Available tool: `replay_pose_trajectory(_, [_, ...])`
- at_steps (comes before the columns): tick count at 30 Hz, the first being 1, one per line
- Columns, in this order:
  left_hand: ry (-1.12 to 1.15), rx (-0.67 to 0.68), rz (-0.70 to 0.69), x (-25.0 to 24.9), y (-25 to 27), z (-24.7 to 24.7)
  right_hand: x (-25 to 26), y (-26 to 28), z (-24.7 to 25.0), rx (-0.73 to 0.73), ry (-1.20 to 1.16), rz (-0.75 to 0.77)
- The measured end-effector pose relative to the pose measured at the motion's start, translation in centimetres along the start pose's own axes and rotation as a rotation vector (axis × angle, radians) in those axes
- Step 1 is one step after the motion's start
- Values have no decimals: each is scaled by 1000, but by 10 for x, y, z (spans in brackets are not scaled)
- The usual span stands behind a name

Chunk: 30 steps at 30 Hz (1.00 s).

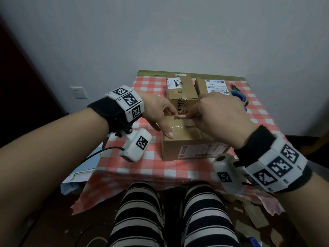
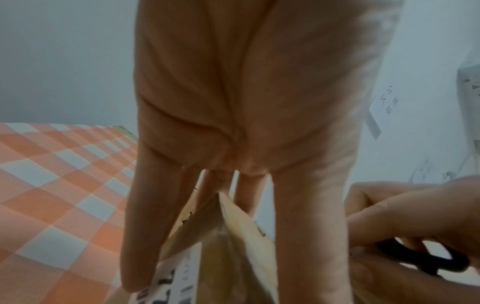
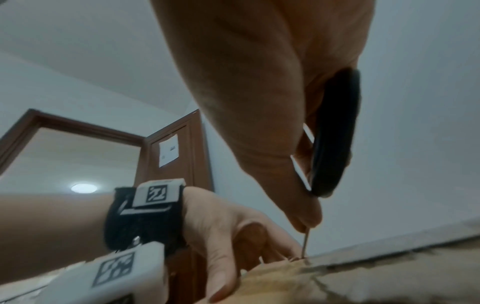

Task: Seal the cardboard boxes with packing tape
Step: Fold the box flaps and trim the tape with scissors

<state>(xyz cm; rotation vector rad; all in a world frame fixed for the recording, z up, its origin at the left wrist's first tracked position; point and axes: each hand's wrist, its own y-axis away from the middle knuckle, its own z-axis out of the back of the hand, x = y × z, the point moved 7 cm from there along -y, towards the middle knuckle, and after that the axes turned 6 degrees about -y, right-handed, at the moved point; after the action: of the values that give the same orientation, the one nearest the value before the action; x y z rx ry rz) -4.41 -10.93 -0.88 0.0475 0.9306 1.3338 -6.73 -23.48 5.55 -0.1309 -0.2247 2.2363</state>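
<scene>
brown boxes [image 1: 188,141], red-white checked tablecloth [image 1: 135,163] (striped trousers [image 1: 138,214])

We cannot read the small print on the shipping label [image 1: 201,151] of the near box [image 1: 188,139]. Our right hand [image 1: 220,114] hides the blade of the black-handled scissors [image 3: 335,131] and part of the tape dispenser [image 1: 240,98] behind it. The left fingers [image 2: 148,226] cover the box's far edge.
</scene>
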Motion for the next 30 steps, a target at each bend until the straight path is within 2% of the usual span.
replay_pose_trajectory(4, [-3,-18,0,0,-2,2,20,0,3,22,183,2])
replay_pose_trajectory(8, [6,34,-14,1,-2,-2,40,5,7,56,213,3])
replay_pose_trajectory(16, [-50,15,-45,4,-7,2,58,5,-7,104,257,-53])
replay_pose_trajectory(30, [62,59,-25,9,-8,3,13,-5,-16,-66,123,67])
